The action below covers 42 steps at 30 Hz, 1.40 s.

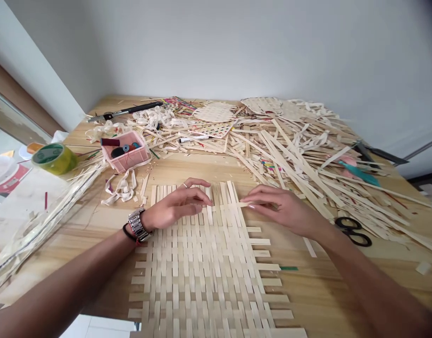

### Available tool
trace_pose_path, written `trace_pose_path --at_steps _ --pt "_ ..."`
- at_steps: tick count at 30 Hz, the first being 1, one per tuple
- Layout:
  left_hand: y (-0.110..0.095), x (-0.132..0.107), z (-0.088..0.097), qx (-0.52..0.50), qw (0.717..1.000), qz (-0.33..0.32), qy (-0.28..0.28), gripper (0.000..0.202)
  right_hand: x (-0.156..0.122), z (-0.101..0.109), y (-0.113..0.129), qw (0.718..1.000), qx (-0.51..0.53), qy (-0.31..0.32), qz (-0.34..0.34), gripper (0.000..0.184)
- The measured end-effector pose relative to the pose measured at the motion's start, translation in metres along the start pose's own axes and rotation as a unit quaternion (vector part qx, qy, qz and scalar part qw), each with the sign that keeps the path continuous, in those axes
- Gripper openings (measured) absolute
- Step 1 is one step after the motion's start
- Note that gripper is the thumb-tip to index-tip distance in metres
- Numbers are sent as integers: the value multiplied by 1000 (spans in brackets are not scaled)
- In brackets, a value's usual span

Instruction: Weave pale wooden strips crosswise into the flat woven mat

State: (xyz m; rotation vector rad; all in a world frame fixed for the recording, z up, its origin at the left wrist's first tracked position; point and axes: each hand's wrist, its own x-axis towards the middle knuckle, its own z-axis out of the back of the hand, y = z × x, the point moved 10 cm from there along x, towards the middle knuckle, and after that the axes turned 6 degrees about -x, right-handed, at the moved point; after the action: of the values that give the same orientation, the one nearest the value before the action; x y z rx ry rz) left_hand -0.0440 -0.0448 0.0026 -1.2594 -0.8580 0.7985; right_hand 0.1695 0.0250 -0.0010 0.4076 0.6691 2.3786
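Head cam: my left hand (179, 206) presses flat, fingers spread, on the woven mat (205, 267); my right hand (282, 209), at 3 o'clock, pinches a strip (242, 204) mid-weave. Next probably needs careful over-under threading.

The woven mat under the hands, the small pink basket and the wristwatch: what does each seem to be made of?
Woven mat: flat pale strips, probably split bamboo or thin wood; matte, with faint grain, under the left hand and right hand.
Pink basket: looks like moulded plastic, with a uniform colour and slotted walls.
Wristwatch: appears to be metal, with a shiny silver link band.
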Motion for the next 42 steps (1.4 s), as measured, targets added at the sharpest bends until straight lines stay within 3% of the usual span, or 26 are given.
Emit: trace_pose_path --at_steps 5,11,16,21,30,42 --pt "-2 1 -1 -2 1000 -4 2 19 9 -4 13 999 -13 3 36 31" --pt "-10 -3 0 87 996 -7 -29 21 -6 5 2 999 -16 -12 26 26" --pt "-21 -9 5 284 954 -62 -69 36 -10 2 3 999 -4 -29 30 25" --pt "-9 -8 16 375 921 -22 -102 40 -8 -1 10 997 12 -59 41 23" --pt "-8 -6 14 395 913 -5 -103 34 -9 -8 9 995 28 -83 45 21" --pt "-3 -7 13 381 921 32 -75 49 -8 -9 15 995 30 -81 51 21"
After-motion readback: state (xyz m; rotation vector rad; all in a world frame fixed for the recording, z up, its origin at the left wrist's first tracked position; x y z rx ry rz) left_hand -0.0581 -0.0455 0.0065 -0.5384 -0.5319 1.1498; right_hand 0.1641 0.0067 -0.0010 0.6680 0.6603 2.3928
